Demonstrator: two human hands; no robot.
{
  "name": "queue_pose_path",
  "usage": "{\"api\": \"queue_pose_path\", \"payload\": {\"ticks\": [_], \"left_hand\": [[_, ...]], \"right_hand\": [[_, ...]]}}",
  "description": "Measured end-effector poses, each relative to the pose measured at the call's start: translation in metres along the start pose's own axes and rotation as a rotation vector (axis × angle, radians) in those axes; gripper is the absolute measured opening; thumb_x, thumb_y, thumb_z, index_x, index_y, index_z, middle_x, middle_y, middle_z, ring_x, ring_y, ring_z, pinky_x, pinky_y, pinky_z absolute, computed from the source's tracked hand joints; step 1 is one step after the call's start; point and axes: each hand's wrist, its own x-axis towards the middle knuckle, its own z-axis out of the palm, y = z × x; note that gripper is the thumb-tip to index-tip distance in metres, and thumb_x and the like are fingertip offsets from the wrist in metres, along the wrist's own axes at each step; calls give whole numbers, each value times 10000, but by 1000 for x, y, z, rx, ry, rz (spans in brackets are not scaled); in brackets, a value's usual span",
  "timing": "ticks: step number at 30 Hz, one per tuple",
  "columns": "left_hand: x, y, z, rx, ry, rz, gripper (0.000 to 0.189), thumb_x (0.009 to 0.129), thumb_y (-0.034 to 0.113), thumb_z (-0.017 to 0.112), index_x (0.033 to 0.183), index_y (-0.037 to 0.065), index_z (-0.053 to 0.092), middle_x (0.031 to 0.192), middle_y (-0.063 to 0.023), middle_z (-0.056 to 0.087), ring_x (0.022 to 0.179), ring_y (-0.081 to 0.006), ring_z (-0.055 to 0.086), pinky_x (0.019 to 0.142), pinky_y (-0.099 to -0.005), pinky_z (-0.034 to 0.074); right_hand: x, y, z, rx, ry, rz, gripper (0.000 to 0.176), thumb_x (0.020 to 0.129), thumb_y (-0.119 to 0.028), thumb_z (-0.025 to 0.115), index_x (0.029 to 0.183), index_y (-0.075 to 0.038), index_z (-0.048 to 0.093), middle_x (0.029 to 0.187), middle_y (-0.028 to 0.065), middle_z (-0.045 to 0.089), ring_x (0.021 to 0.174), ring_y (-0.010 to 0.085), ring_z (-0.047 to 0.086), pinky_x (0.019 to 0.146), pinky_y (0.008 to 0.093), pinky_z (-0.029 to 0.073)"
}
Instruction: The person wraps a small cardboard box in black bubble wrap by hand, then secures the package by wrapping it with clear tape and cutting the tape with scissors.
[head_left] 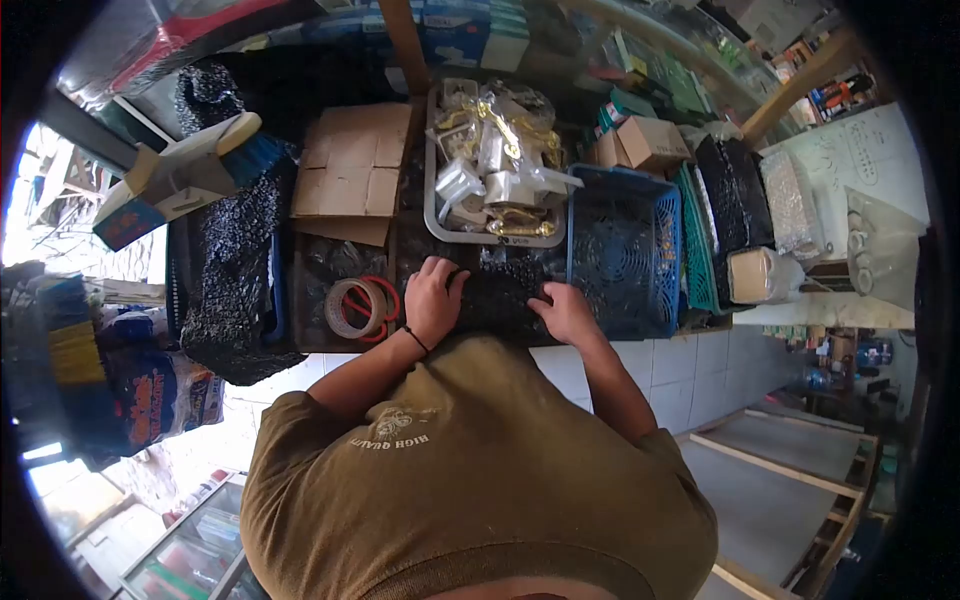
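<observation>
Bent over black bubble wrap [497, 303] at the near edge of a crowded table [405, 230]

Reaches forward, wearing an olive T-shirt [500, 450] lettered HIGH QUALITY. Rests the left hand [434, 300], with a dark band [416, 342] at the wrist, on the left side of the wrap: fingers bent inward, thumb close alongside, tips partly hidden, no way to make out whether gripping. Sets the right hand [568, 312] at the right side: thumb and forefinger slightly apart, other fingers folded under, no way to make out whether pinching the wrap.

Just beyond the wrap, toward the far edge: a white tray [432, 190] heaped with gold-coloured metal fittings [512, 145] in clear plastic. Beside it, down to the near edge: a blue openwork basket [668, 235]. Toward the right edge: a green basket [700, 240] and a black-wrapped package [728, 185]. Left of the tray: a cardboard box [350, 170]. Nearer, by the left hand: a roll of tape [331, 310] overlapping red loop handles [394, 300]. At the near left corner: a larger bubble-wrap bundle [235, 250], drooping past the edge.
</observation>
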Motion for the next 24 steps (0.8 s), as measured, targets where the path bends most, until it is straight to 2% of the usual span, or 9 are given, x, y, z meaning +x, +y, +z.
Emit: {"api": "queue_pose_path", "payload": {"ticks": [8, 11, 13, 14, 15, 17, 18, 21, 24], "left_hand": [[0, 1, -3, -38, -18, -80, 145, 797, 173, 668, 827, 63, 578, 828, -99, 578, 761, -330, 570, 652, -418, 436], [0, -5, -2, -65, -31, -61, 169, 797, 189, 675, 840, 59, 575, 835, -107, 578, 759, -339, 574, 651, -425, 444], [3, -3, -4, -87, -67, -75, 180, 796, 194, 679, 851, 57, 575, 845, -114, 578, 760, -346, 580, 650, -433, 451], [4, -3, -5, -90, -65, -77, 180, 796, 194, 679, 851, 57, 575, 845, -114, 578, 760, -346, 580, 650, -433, 451], [4, -4, -5, -98, -70, -78, 180, 794, 193, 681, 853, 59, 576, 847, -116, 578, 760, -348, 581, 646, -434, 452], [6, -3, -7, -110, -77, -81, 180, 792, 191, 683, 855, 60, 576, 849, -118, 577, 759, -351, 582, 643, -435, 453], [7, -2, -9, -122, -104, -95, 177, 793, 186, 683, 857, 60, 576, 863, -115, 585, 781, -345, 587, 655, -441, 453], [9, -8, -8, -170, -119, -109, 183, 800, 198, 679, 861, 58, 578, 897, -106, 603, 830, -334, 594, 685, -461, 450], [11, -10, -13, -141, -140, -113, 245, 805, 267, 677, 881, 51, 590, 933, -114, 617, 875, -327, 595, 728, -473, 451]], "right_hand": [[2, 7, 4, 86, -6, 8, 281, 798, -208, 683, 746, 33, 550, 665, 226, 554, 650, 382, 571, 583, 430, 420], [11, 16, 2, 53, -207, 137, 278, 804, -227, 689, 864, 26, 591, 727, 180, 594, 677, 303, 585, 635, 390, 454], [9, 13, 1, 285, 2, 3, 374, 801, -245, 702, 1043, 12, 580, 832, 135, 616, 749, 257, 587, 720, 360, 477], [17, 19, 3, 376, -38, 58, 519, 789, -257, 718, 1192, -7, 507, 1010, 134, 599, 870, 243, 582, 800, 352, 474], [17, 9, -1, 371, -39, 59, 519, 789, -257, 718, 1192, -7, 507, 1010, 134, 599, 870, 243, 582, 800, 352, 474], [15, -21, -3, 143, 239, -239, 580, 775, -273, 734, 1233, -29, 475, 1120, 168, 548, 956, 262, 564, 829, 366, 466], [19, -23, 0, 114, 210, -321, 640, 760, -296, 746, 1265, -40, 447, 1205, 196, 496, 1066, 307, 529, 889, 395, 445], [26, -27, 17, -10, 80, -338, 676, 729, -274, 771, 1277, -41, 451, 1181, 179, 519, 1098, 319, 519, 939, 392, 422], [35, -24, 25, -18, -33, -229, 674, 688, -359, 795, 1204, -59, 481, 1192, 193, 508, 1114, 331, 504, 945, 394, 408]]}}
